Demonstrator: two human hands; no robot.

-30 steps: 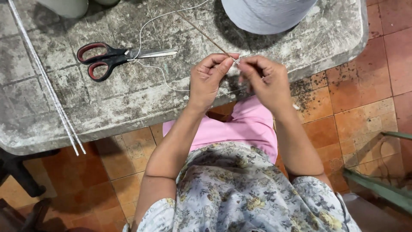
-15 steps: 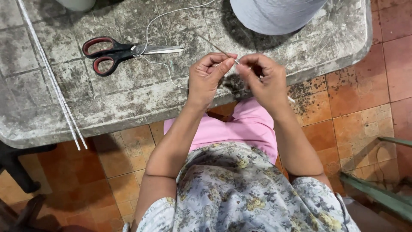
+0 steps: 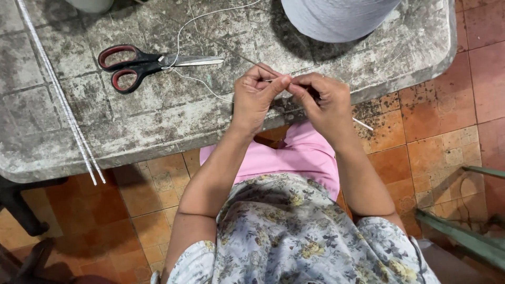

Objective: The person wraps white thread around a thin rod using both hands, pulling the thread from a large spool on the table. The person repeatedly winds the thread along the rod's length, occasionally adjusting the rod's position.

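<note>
Now both hands meet over the near edge of the tabletop (image 3: 158, 137), fingertips almost touching. The left hand (image 3: 256, 97) is curled nearly shut, thumb and forefinger pinched on a thin white string (image 3: 185, 32) and on the end of a slim stick (image 3: 247, 59) that slants away from it. The right hand (image 3: 323, 102) is likewise closed to a pinch, its fingertips pressed on the same small point between the two hands; what exactly lies under them is too small to tell. A short white piece (image 3: 363, 124) pokes out below the right wrist, over the tiled floor.

Compared with a second ago, the hands have barely shifted: the pinch sits in the same spot and only the fingers have tightened together a little, so the fine work at the string's end looks to be under way rather than finished.

Beyond the left hand, the string runs off across the worn grey surface in a loose curve and passes over the blades of red-and-black scissors (image 3: 152, 63). Further out on that side lies a pair of long white rods (image 3: 63, 102), side by side. Beyond the right hand, at the far edge, stands a large pale grey cone of thread (image 3: 336, 18).
</note>
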